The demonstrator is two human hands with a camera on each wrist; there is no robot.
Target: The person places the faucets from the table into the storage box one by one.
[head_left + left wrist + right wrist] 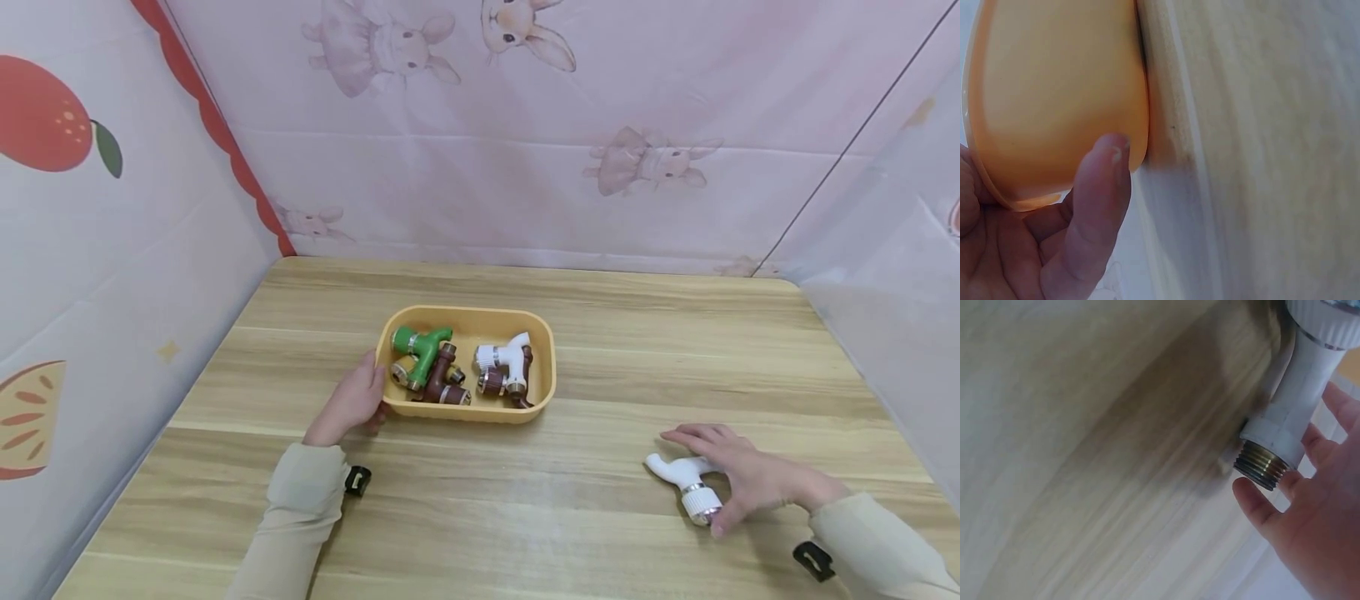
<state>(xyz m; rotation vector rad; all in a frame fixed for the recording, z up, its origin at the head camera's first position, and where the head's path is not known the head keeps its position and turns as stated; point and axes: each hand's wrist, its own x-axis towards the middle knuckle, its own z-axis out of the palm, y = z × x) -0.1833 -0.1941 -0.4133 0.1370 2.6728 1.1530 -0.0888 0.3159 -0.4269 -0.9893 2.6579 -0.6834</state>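
A: Where is the left hand [352,404]?

B: Against the left end of the yellow tray [542,340], thumb on the rim, fingers on the outer wall. The left wrist view shows one finger pressed to the tray's side; the rest of the grasp is cut off, so how tight it is I cannot tell.

A: What's in the tray?

B: A green tap [420,344], a brown tap [441,379] and a white tap [504,357] on top of another brown one, piled so that parts of each are hidden.

A: And the right hand [742,479]?

B: It lies over a loose white faucet [684,477] on the tabletop [600,517], well to the right of the tray. Its fingers are curled lightly about the body. The hand covers the faucet's far end in the head view; the brass thread shows only from the right wrist.
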